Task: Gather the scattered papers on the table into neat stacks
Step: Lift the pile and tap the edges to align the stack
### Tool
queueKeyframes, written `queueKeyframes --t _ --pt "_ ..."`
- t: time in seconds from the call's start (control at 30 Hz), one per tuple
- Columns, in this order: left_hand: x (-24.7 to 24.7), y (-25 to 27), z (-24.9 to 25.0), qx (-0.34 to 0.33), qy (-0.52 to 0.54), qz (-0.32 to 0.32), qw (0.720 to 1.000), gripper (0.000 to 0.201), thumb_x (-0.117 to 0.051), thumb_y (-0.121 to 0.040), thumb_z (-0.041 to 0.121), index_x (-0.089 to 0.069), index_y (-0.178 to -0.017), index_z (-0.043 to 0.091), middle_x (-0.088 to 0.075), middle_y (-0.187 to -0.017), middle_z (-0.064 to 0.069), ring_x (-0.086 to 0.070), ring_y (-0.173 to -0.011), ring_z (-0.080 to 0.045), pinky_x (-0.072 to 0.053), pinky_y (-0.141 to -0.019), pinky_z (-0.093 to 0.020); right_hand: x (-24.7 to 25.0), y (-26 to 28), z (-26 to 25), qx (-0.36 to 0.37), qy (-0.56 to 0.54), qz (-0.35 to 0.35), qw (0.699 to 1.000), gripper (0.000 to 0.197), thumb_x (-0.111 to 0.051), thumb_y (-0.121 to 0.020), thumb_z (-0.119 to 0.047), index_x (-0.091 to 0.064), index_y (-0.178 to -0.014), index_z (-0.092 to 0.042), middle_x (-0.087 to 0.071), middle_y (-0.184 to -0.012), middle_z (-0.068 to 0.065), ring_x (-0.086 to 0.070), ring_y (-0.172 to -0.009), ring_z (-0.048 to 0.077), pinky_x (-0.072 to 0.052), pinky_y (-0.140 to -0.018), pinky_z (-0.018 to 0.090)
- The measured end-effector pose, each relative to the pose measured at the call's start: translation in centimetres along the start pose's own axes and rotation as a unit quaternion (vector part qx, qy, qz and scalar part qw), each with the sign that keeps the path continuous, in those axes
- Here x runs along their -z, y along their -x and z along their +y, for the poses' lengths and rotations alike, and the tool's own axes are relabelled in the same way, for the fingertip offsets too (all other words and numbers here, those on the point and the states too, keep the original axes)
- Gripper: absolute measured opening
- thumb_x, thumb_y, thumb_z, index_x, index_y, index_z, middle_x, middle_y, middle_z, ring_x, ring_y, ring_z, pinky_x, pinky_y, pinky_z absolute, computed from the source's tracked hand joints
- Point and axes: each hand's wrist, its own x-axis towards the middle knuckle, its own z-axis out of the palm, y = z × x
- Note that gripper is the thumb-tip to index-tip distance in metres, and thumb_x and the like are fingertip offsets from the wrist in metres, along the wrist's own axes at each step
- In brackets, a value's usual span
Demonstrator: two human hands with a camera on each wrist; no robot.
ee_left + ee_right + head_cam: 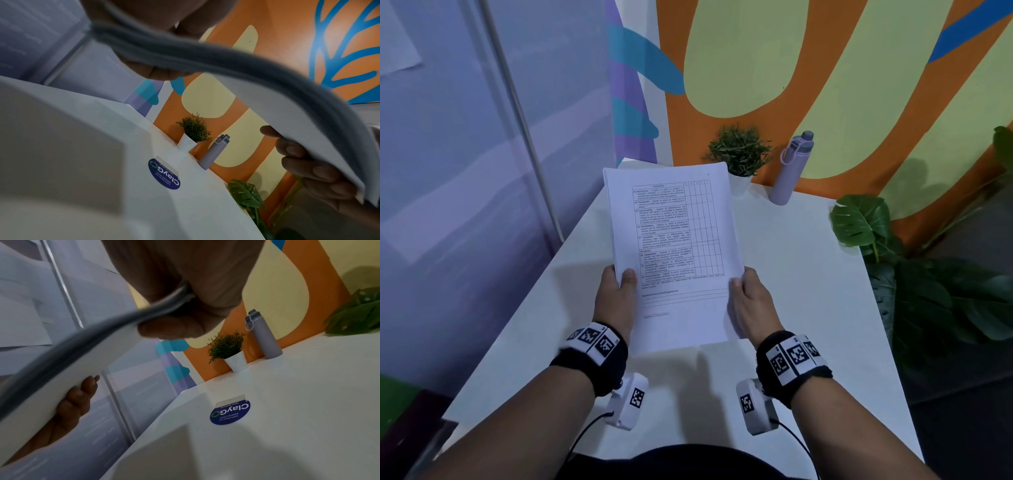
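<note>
Plainly, both hands carry one gathered stack of papers [674, 246] above the bench [808, 281], and the step in hand looks like squaring that stack before it is set down. The left hand [616, 294] pinches the stack's near left edge, thumb on the printed top sheet and fingers [78, 395] curled beneath; the right hand [751, 301] does the same at the near right edge, its fingers [304, 164] showing under the sheets in the left wrist view. So each grip is closed on the papers, not open, and the stack hangs clear of the bench, its far end reaching out beyond both grips. Between the two grips the sheets sag in a curve — both wrist views show the edge bowed, and at the far left corner a few sheets stand slightly out of line. To do this well I would ease the pinch just enough for sheets to slide, tip the stack upright, and tap its lower edge on the bench directly below the grips, then tap a long edge too. Pressing too hard would lock the skew in; too slack, and sheets may fan out. A round blue sticker [230, 413] lies on the bench beneath the stack, while the small potted plant [739, 154] and the lilac bottle [791, 168] stand well beyond the grips, out of the way.
</note>
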Motion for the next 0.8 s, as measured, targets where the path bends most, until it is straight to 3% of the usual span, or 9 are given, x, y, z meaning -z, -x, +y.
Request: queueKeyframes --t 0.07,0.17,0.23,0.33,0.43,0.5,0.67,0.8 --pt "0.0 0.1 -0.2 0.012 0.004 -0.022 1.0 0.021 -0.04 -0.096 0.036 -0.05 -0.111 0.026 -0.062 -0.105 0.003 -0.06 -0.103 -0.024 -0.048 -0.09 -0.038 -0.1 -0.2 0.4 -0.007 0.004 0.028 1.0 0.031 -0.035 -0.098 -0.021 -0.027 -0.069 -0.024 -0.031 -0.062 -0.002 -0.03 -0.06 0.017 -0.027 -0.054 0.026" --pt "0.2 0.4 -0.4 0.034 0.02 -0.078 0.996 0.03 -0.045 -0.09 0.046 -0.049 -0.115 0.031 -0.063 -0.114 0.004 -0.061 -0.108 -0.022 -0.049 -0.094 -0.048 0.2 -0.3 0.4 0.005 0.031 0.055 0.998 0.024 -0.036 -0.099 -0.016 -0.035 -0.075 -0.013 -0.037 -0.066 0.002 -0.035 -0.063 0.018 -0.033 -0.06 0.029" --pt "0.3 0.8 -0.7 0.021 -0.016 -0.097 0.995 0.032 -0.051 -0.09 0.036 -0.047 -0.12 0.028 -0.063 -0.117 0.002 -0.062 -0.107 -0.022 -0.05 -0.094 -0.049 0.4 -0.4 0.7 0.003 0.043 0.061 0.997 0.02 -0.036 -0.099 -0.014 -0.039 -0.08 -0.006 -0.04 -0.069 0.005 -0.037 -0.065 0.018 -0.034 -0.062 0.03" --pt "0.2 1.1 -1.2 0.001 -0.069 -0.076 0.995 0.035 -0.051 -0.092 0.018 -0.045 -0.126 0.023 -0.061 -0.119 -0.001 -0.059 -0.108 -0.023 -0.048 -0.098 -0.044 0.6 -0.3 0.9 -0.01 0.034 0.038 0.999 0.02 -0.037 -0.099 -0.014 -0.039 -0.081 -0.006 -0.04 -0.072 0.005 -0.036 -0.067 0.018 -0.032 -0.062 0.029" --pt "0.2 1.4 -1.0 -0.01 -0.085 -0.067 0.994 0.034 -0.049 -0.093 0.014 -0.044 -0.127 0.02 -0.06 -0.116 -0.001 -0.058 -0.106 -0.024 -0.046 -0.093 -0.036 0.6 -0.1 0.8 -0.009 0.011 0.03 0.999 0.028 -0.038 -0.101 -0.019 -0.033 -0.074 -0.012 -0.035 -0.069 0.001 -0.031 -0.063 0.015 -0.029 -0.056 0.023" --pt "0.1 1.4 -0.4 -0.022 -0.097 -0.077 0.992 0.035 -0.047 -0.094 0.012 -0.043 -0.128 0.02 -0.058 -0.114 0.0 -0.057 -0.104 -0.022 -0.044 -0.089 -0.032 0.7 -0.3 0.8 -0.012 0.039 0.037 0.999 0.031 -0.037 -0.101 -0.022 -0.032 -0.071 -0.015 -0.038 -0.064 -0.002 -0.033 -0.06 0.015 -0.032 -0.057 0.026" --pt "-0.5 0.9 0.5 -0.056 -0.139 -0.06 0.987 0.037 -0.045 -0.093 0.008 -0.044 -0.129 0.015 -0.055 -0.108 0.001 -0.053 -0.096 -0.019 -0.038 -0.083 -0.026 0.4 -0.6 0.7 -0.014 0.116 0.07 0.991 0.028 -0.035 -0.1 -0.024 -0.05 -0.091 -0.003 -0.058 -0.075 0.01 -0.051 -0.067 0.027 -0.046 -0.064 0.036" --pt "-0.2 0.0 0.1 -0.029 -0.096 -0.006 0.995 0.037 -0.047 -0.092 0.01 -0.046 -0.128 0.016 -0.057 -0.11 -0.002 -0.056 -0.101 -0.024 -0.042 -0.088 -0.03 1.3 -0.4 0.6 -0.062 -0.097 0.038 0.993 0.02 -0.042 -0.099 -0.025 -0.058 -0.112 -0.023 -0.061 -0.089 -0.001 -0.057 -0.072 0.019 -0.052 -0.056 0.033"
